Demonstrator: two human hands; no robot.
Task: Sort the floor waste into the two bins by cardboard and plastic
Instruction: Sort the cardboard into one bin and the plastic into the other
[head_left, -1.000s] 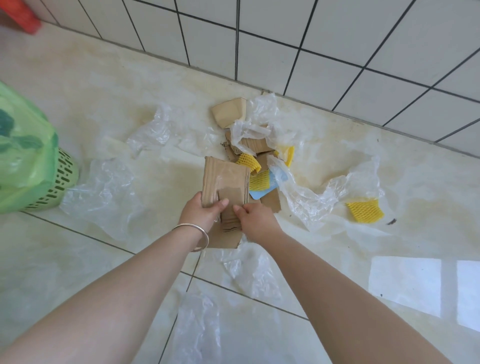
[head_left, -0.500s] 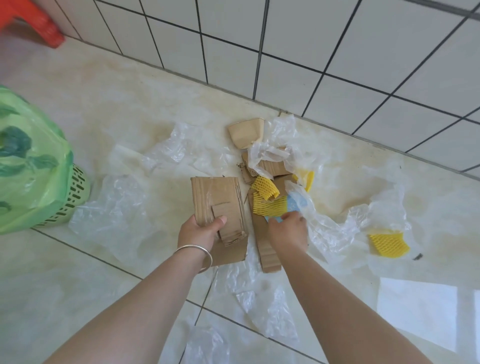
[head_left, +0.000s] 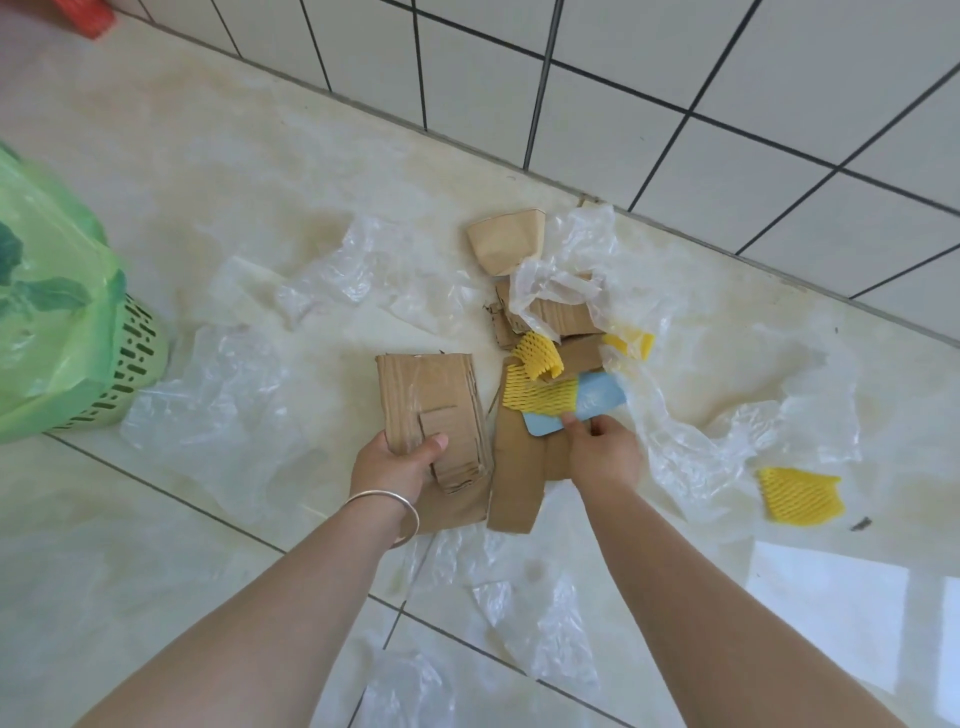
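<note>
Both grips are busy: my left hand clamps a stack of cardboard pieces, thumb on top, while my right hand pinches a blue card lying on a flat cardboard strip mid-floor. Sorting looks barely begun, I judge: crinkled clear plastic film, yellow foam netting and a torn brown cup near the wall edge litter the glossy floor. One green-bagged slotted bin sits at the floor's left edge

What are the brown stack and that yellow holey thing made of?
The brown stack in the left hand looks like matte corrugated cardboard: ridged, layered edges show. The yellow net looks like soft foam plastic mesh, though touch would settle it.
</note>
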